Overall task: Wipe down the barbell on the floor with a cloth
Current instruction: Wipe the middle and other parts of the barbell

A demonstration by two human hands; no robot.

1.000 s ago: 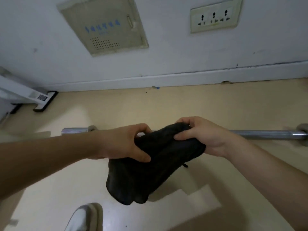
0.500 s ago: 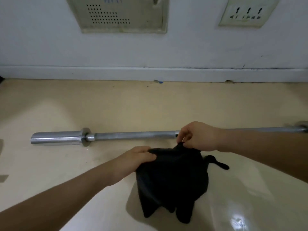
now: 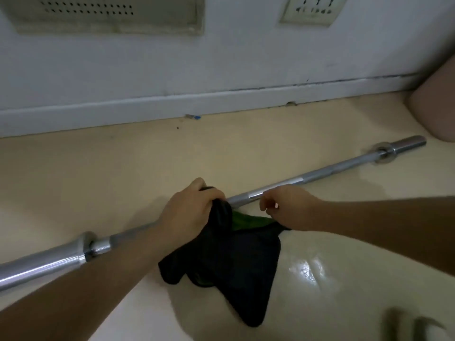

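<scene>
Glossy cream floor (image 3: 98, 168) meets a white skirting board (image 3: 147, 107). A smooth chrome barbell (image 3: 307, 179) lies diagonally across it. The left hand (image 3: 189, 210) clutches a limp black cloth (image 3: 241, 257), green inside, against the barbell's shaft. The right hand (image 3: 293, 207) hovers just beside it, fingers curled; whether it holds the cloth is unclear.

I see the bar (image 3: 320, 173) as polished metal, bright and smooth just beyond my right fingers (image 3: 265, 201). The cloth (image 3: 241, 257) under my left fingers (image 3: 208, 193) is matt black fabric, green inside. The floor (image 3: 320, 279) shines glossy.
</scene>
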